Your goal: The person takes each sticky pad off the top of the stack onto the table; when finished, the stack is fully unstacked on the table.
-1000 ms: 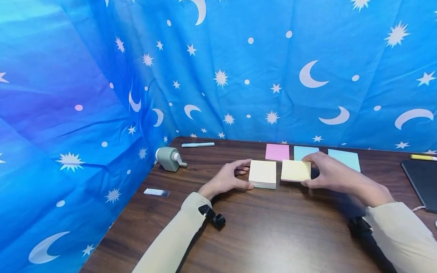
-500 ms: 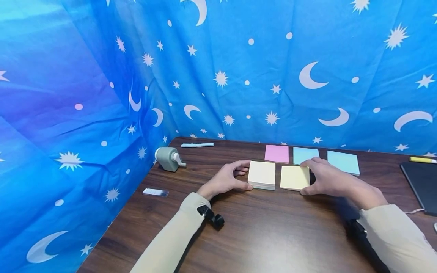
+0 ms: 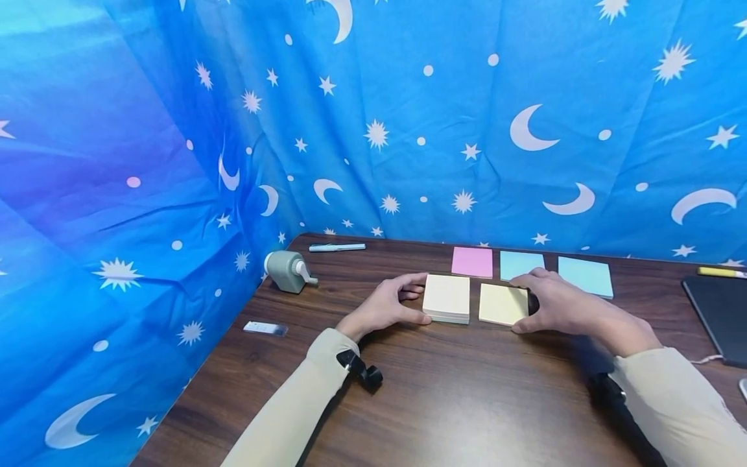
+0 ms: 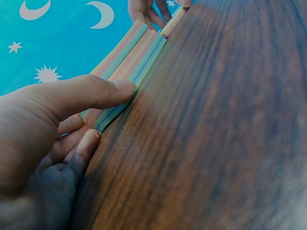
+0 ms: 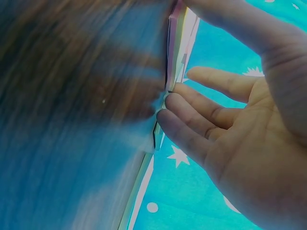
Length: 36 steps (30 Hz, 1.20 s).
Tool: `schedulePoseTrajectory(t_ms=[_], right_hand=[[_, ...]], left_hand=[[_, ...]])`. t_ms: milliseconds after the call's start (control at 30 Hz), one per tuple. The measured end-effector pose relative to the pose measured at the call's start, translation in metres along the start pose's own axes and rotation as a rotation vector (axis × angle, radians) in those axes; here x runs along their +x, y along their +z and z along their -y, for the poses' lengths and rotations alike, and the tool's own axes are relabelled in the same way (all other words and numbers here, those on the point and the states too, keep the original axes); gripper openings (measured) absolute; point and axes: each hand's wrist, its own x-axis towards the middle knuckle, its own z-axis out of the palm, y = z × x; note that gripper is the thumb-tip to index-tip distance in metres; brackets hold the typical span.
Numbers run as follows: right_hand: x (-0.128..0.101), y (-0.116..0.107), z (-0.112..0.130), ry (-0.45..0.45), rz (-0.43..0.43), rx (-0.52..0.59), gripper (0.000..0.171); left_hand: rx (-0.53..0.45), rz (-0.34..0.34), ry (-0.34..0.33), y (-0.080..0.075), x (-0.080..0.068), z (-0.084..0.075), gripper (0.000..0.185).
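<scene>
On the dark wooden table (image 3: 443,395) lie two pale yellow sticky-note pads side by side. My left hand (image 3: 425,298) grips the thicker cream pad (image 3: 446,297) from its left, thumb on the near edge and fingers on the far edge. In the left wrist view the thumb of the left hand (image 4: 110,112) presses the striped side of the cream pad (image 4: 132,52). My right hand (image 3: 519,305) holds the thin yellow pad (image 3: 500,303) flat on the table by its right edge. Its thumb and fingertips touch the thin pad's side (image 5: 178,43) in the right wrist view.
Behind the two pads lie a pink pad (image 3: 472,261) and two light blue pads (image 3: 519,263) (image 3: 585,276). A grey sharpener (image 3: 288,270), a pen (image 3: 337,247) and a small clear piece (image 3: 266,328) sit at the left. A dark tablet (image 3: 716,314) and yellow marker (image 3: 721,272) lie at the right. Blue star-patterned cloth (image 3: 373,117) walls the table.
My right hand has lowered the thin yellow pad from a slight tilt above the table until it lies flat beside the cream pad. The left hand has stayed in place.
</scene>
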Motion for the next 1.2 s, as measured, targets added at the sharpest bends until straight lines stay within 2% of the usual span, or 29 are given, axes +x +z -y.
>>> schedulePoseTrajectory(t_ms=[300,500,667,833,1000,1200], right_hand=[[0.004,-0.002,0.001,-0.027,-0.030,-0.010,0.085],[0.010,-0.004,0.022,-0.075,-0.073,0.043,0.087],[0.023,-0.002,0.046,-0.080,-0.031,0.096,0.090],[0.039,0.001,0.061,-0.100,0.036,0.069,0.092],[0.050,0.004,0.064,-0.081,0.069,0.022,0.092],[0.052,0.006,0.061,-0.058,0.091,0.009,0.089]], left_hand=[[0.003,-0.003,0.002,-0.001,0.001,0.003,0.083],[0.005,-0.001,0.007,-0.001,0.002,0.002,0.083],[0.009,-0.004,0.010,-0.001,0.001,0.000,0.082],[0.005,-0.007,0.000,-0.001,-0.001,0.001,0.081],[0.011,-0.009,0.003,-0.002,0.000,-0.001,0.082],[0.016,0.004,0.007,-0.002,0.001,0.001,0.082]])
